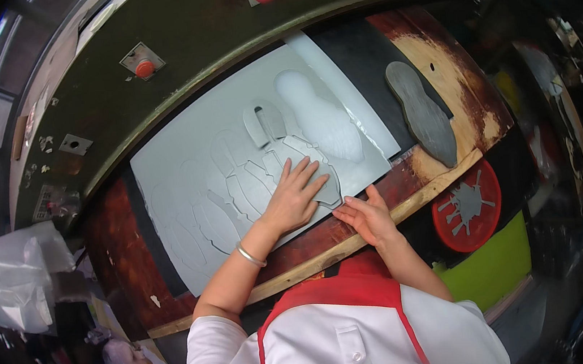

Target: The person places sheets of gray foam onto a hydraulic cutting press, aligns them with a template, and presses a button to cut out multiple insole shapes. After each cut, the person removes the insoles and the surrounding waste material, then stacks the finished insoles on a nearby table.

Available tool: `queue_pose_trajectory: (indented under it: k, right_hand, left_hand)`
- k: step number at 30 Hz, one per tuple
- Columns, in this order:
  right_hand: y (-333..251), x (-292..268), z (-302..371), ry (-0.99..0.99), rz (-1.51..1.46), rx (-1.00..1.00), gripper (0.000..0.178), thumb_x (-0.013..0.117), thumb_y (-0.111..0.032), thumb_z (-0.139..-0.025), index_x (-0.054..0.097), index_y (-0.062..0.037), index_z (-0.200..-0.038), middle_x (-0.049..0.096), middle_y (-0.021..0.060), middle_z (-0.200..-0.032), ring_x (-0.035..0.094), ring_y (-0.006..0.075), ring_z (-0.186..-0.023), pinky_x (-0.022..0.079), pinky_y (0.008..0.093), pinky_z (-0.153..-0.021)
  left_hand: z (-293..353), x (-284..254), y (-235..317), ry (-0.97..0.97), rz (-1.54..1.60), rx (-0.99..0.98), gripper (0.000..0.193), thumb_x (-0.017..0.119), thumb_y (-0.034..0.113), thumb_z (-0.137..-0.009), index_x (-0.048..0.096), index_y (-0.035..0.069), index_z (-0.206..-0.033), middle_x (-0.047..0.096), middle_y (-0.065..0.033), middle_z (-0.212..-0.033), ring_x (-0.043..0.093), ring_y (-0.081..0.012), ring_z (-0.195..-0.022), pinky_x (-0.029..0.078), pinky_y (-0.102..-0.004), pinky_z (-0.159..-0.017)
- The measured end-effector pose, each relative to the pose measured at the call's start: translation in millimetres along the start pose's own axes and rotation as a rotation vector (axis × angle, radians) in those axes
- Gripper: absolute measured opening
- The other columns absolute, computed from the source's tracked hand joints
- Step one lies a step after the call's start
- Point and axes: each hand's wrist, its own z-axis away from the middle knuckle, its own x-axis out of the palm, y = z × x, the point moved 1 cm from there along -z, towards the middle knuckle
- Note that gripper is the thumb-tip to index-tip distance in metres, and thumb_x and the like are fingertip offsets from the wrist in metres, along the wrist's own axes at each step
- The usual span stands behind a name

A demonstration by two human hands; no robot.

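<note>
Lying flat with fingers spread, our left hand (295, 197) covers part of a cut piece (332, 189) in the smooth grey sheet (178, 145). The piece's long side leans away and left. Our right hand (371, 217) is nearer its close end, fingertips at the edge; we cannot tell if they pinch. A curvy, sole-shaped block (420, 114) looks scuffed.

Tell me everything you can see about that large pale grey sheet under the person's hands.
The large, pale grey, roughly rectangular sheet looks thin, smooth and matte, perhaps rubber or foam. Curved outlines mark it; a narrow slit looks dark, and a paler sole-like shape shows toward its right. It lies flat, slanted in view, over black sheeting. The left hand rests spread on it; the right hand is at its near edge.
</note>
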Motion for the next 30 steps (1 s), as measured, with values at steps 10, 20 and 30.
queue_pose_trajectory:
  k: [10, 20, 30]
  right_hand:
    - [35.2, 16.5, 1.0, 0.129, -0.053, -0.04, 0.014, 0.054, -0.013, -0.093, 0.054, -0.006, -0.105, 0.062, 0.0104, -0.11, 0.054, 0.0283, -0.117, 0.038, 0.0455, -0.096]
    - [43.5, 16.2, 15.4, 0.299, -0.124, -0.039, 0.022, 0.057, -0.015, -0.094, 0.051, -0.0017, -0.11, 0.059, 0.021, -0.111, 0.054, 0.0409, -0.113, 0.045, 0.0552, -0.094]
    - [100.1, 37.8, 11.4, 0.039, -0.148, 0.205, 0.006, 0.061, -0.008, -0.09, 0.058, -0.0044, -0.093, 0.062, 0.0135, -0.102, 0.059, 0.0296, -0.101, 0.046, 0.0447, -0.094]
  left_hand:
    - [-2.0, -6.7, -32.5, 0.148, 0.474, -0.247, 0.04, 0.054, 0.01, -0.081, 0.057, 0.008, -0.12, 0.052, -0.0198, -0.128, 0.045, -0.0378, -0.123, 0.035, -0.0455, -0.105]
    - [-7.5, -249.7, -100.1, 1.279, 0.682, -0.105, 0.032, 0.048, 0.024, -0.1, 0.048, -0.001, -0.12, 0.058, -0.011, -0.114, 0.059, -0.0186, -0.098, 0.05, -0.0334, -0.086]
    - [49.1, -106.2, -54.6, 0.288, -0.009, 0.171, 0.061, 0.054, -0.014, -0.054, 0.063, 0.008, -0.11, 0.063, -0.011, -0.113, 0.057, -0.0323, -0.112, 0.048, -0.04, -0.096]
